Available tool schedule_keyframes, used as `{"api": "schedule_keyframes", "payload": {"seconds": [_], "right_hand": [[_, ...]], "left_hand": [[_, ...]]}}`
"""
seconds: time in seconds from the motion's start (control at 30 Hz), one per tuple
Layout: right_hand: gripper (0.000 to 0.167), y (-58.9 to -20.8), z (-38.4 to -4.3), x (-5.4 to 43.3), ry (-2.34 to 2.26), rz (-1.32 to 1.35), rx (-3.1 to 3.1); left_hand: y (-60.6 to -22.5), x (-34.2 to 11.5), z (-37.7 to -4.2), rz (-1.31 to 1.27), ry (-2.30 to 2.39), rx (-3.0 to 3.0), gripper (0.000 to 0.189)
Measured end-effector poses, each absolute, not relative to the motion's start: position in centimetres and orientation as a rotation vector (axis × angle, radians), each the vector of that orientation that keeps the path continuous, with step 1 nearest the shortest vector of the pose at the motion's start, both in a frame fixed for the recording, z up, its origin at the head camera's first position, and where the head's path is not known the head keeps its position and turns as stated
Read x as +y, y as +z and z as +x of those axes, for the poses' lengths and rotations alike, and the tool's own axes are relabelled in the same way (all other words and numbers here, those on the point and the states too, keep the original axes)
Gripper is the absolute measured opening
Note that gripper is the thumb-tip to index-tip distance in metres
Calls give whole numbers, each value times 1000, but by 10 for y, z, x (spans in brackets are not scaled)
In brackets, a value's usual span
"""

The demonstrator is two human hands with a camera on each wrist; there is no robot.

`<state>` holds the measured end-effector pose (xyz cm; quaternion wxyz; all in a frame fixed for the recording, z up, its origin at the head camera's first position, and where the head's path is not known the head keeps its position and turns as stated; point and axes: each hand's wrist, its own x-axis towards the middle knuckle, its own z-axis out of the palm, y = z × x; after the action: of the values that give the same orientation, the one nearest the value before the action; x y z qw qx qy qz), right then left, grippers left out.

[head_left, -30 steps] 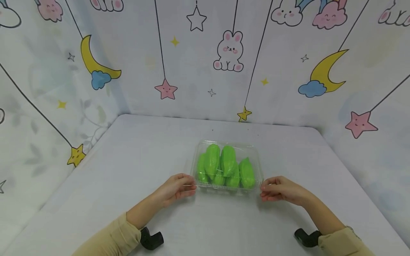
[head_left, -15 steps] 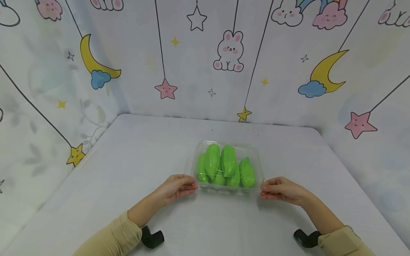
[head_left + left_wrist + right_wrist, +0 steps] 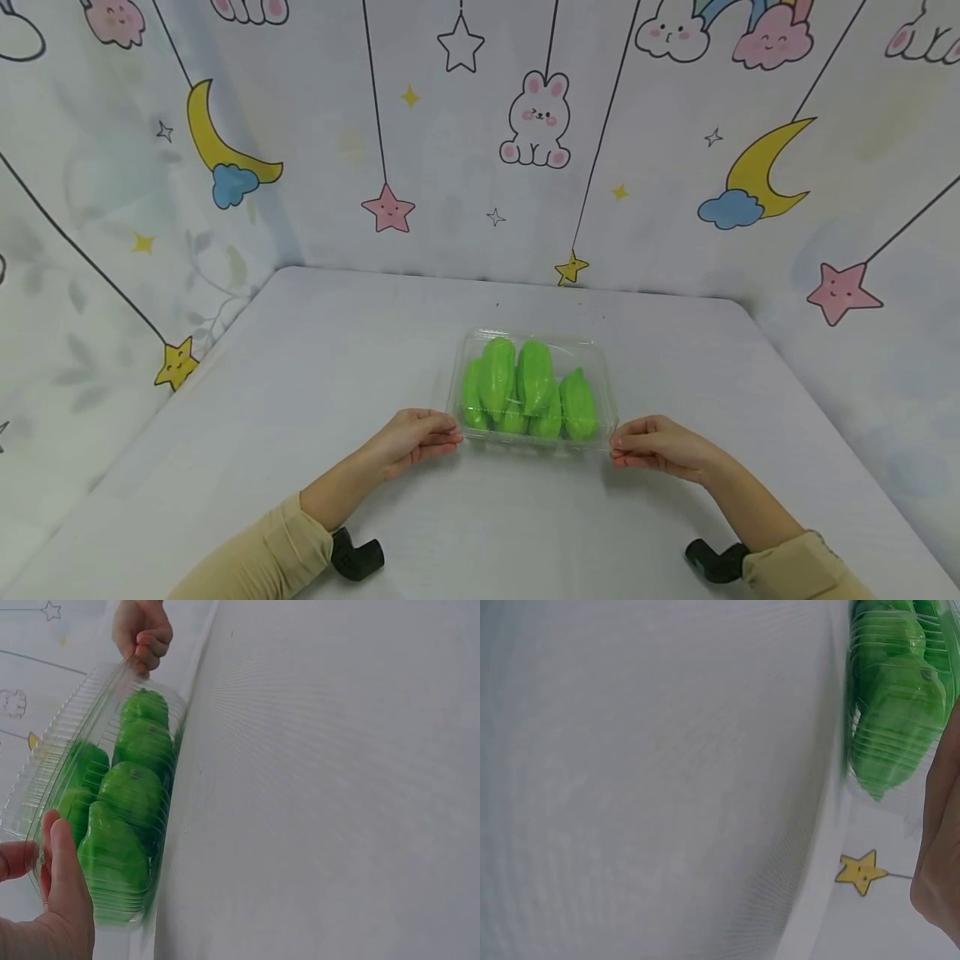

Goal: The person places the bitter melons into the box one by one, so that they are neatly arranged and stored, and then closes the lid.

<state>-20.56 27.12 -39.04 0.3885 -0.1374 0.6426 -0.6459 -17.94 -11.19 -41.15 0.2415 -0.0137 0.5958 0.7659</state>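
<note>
A clear plastic clamshell box stands on the white table, its lid down. Inside lie several bright green, ridged, elongated vegetable-like pieces, some stacked on others. My left hand pinches the rim at the front left corner; the left wrist view shows thumb and fingers on either side of that rim. At the front right corner my right hand pinches the rim between thumb and fingertips. In the right wrist view only a strip of the right hand shows, its fingertips out of frame.
The white tabletop reaches back to a pale wall cloth printed with moons, stars and a rabbit. Black devices sit at both cuffs, below the beige sleeves.
Both hands have shifted slightly toward the box, and their fingertips have drawn together on its front corners. The box and the green pieces stay in place.
</note>
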Motion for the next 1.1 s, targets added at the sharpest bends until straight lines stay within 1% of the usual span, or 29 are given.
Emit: {"api": "schedule_keyframes", "payload": {"seconds": [0.33, 1.1], "right_hand": [[14, -391, -204, 269, -1645, -358, 1672], [15, -389, -203, 270, -1629, -331, 1646]], "left_hand": [[-415, -112, -180, -48, 2099, 1638, 19], [-415, -114, -178, -3, 2111, 1610, 28]]}}
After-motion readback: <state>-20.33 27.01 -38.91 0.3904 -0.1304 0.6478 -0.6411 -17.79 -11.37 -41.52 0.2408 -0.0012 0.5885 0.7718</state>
